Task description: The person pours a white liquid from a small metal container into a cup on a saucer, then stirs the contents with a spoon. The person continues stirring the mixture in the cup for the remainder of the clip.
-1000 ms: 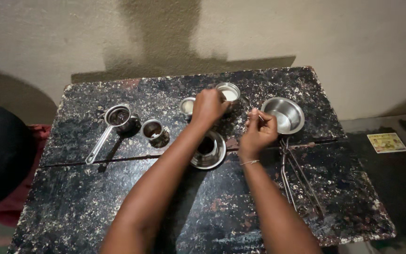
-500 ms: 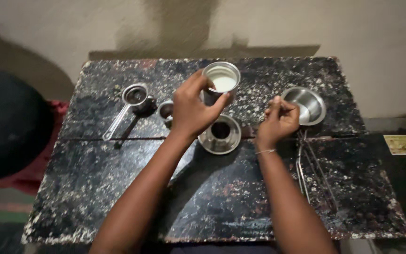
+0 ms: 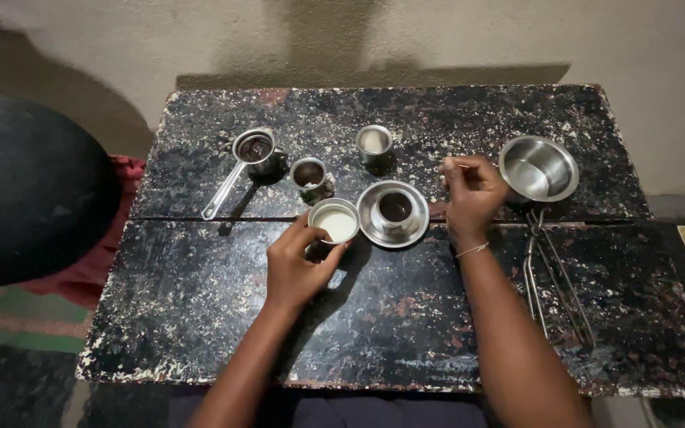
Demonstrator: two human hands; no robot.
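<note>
A small long-handled steel pan [image 3: 254, 148] stands far left on the table [image 3: 200, 317], dark liquid in it. Next to it sits a little steel cup [image 3: 309, 174] with a dark inside, and farther back a second small cup [image 3: 374, 142], pale within. The left hand [image 3: 299, 265] is curled around a steel tumbler [image 3: 334, 223] of white milk, which sits on the table just left of a steel saucer-bowl [image 3: 393, 214] holding a cup of dark liquid. The right hand [image 3: 472, 194] pinches its fingertips together; what it holds is too small to tell. An empty steel bowl [image 3: 538, 168] sits rightmost, tongs [image 3: 552, 277] below it. The table is black, speckled white, against a plain pale wall [image 3: 438, 40].
</note>
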